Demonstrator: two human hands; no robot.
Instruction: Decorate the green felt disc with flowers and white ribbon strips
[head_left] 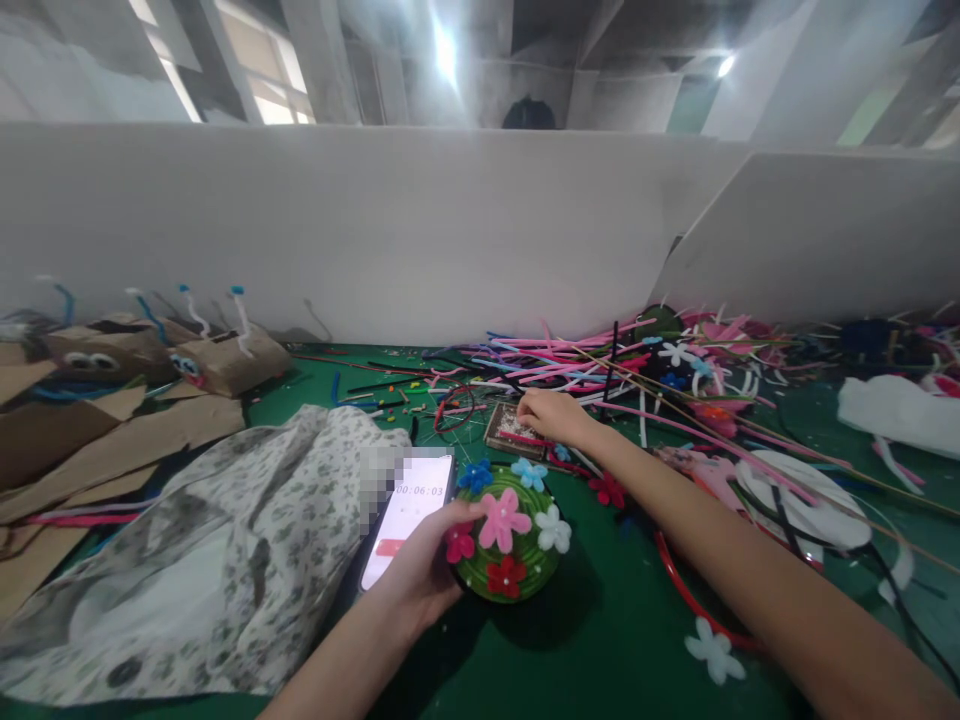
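Observation:
My left hand (435, 565) grips the left edge of a round green coiled disc (534, 560), its thumb on top by a pink flower (504, 520). Around that flower sit blue, light blue, white and red fuzzy flowers, some with a small white bead at the centre. My right hand (553, 415) reaches over a small shallow box (499, 428) of tiny white pieces, fingers bent together and pointing down into it. What those fingertips hold, if anything, is too small to make out. A phone (412, 505) showing a timer lies just left of the disc.
A patterned cloth (300, 530) and cardboard pieces (172, 440) cover the left side. Many pipe cleaners (540, 352) lie heaped at the back right. A white flower (714, 650) lies under my right forearm's side. A white partition (360, 220) closes off the table's back.

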